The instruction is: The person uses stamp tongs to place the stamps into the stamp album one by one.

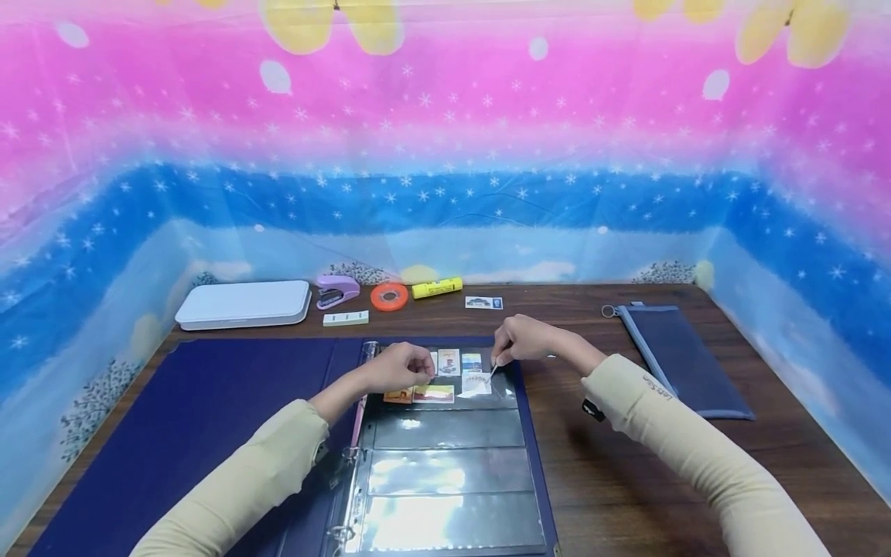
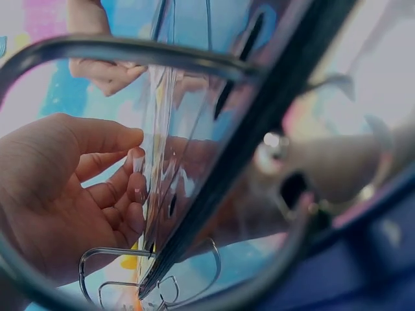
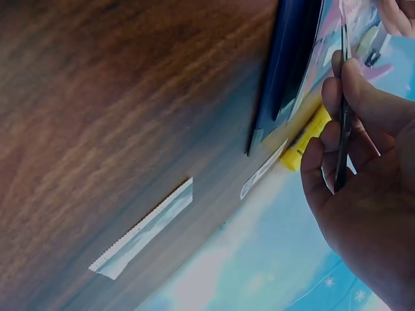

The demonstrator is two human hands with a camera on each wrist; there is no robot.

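Note:
My right hand [image 1: 513,340] pinches a pair of tweezers [image 3: 343,129] between thumb and fingers. Their tip meets a pale stamp [image 1: 476,384], which lies over the top pocket of a black stamp page [image 1: 445,430]. My left hand [image 1: 398,367] hovers by the same pocket, thumb and index tips close together at the clear film [image 2: 159,149]; I cannot tell whether they pinch it. Around it sit an orange stamp [image 1: 397,396], a yellow-and-red stamp [image 1: 433,394], a pictured stamp [image 1: 448,362] and a blue-and-white stamp [image 1: 471,361]. The page is held in an open navy ring binder [image 1: 230,418].
Along the back stand a white case [image 1: 244,304], a purple stapler [image 1: 338,291], an orange tape roll [image 1: 388,296] and a yellow glue stick [image 1: 437,288]. A pale strip [image 1: 346,318] and a loose stamp [image 1: 483,302] lie before them. A dark zip pouch [image 1: 685,360] is at right.

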